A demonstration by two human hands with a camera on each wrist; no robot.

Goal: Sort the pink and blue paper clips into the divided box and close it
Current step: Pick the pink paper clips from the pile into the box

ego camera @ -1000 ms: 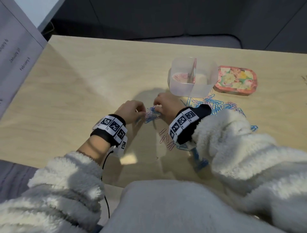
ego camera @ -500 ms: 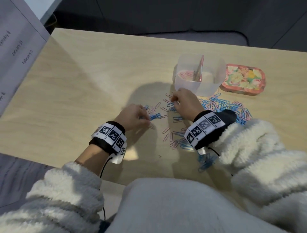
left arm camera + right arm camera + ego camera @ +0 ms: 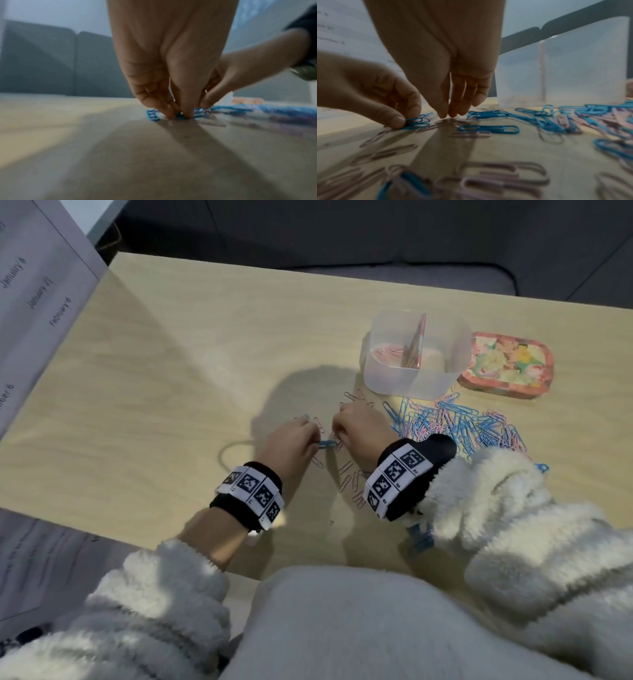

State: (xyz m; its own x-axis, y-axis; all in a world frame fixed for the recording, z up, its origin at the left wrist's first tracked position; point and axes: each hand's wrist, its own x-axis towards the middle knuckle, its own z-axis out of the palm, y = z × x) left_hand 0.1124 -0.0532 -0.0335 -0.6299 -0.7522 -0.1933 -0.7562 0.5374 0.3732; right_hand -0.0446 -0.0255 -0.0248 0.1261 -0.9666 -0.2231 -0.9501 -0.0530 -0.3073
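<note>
The sorting is barely begun. The divided box (image 3: 416, 361) stands open at about 1 o'clock from the hands, with only a few pink clips (image 3: 387, 354) in its left compartment; the right one looks bare, though its frosted wall hides much. Its flowered lid (image 3: 507, 364) lies just beside it at 3 o'clock, so closing is a long way off. The main heap of pink and blue paper clips (image 3: 455, 426) sprawls over the surface (image 3: 171, 405) at 5 o'clock from the box, with loose pink ones scattered near the wrists.

The left hand (image 3: 291, 443) has a narrow grip — thumb and fingertips pinch a small bunch of blue clips (image 3: 418, 121) against the surface. The right hand (image 3: 363, 429) holds nothing that I can see; its near-straight fingers (image 3: 453, 108) touch down on pink clips — ready to gather.
</note>
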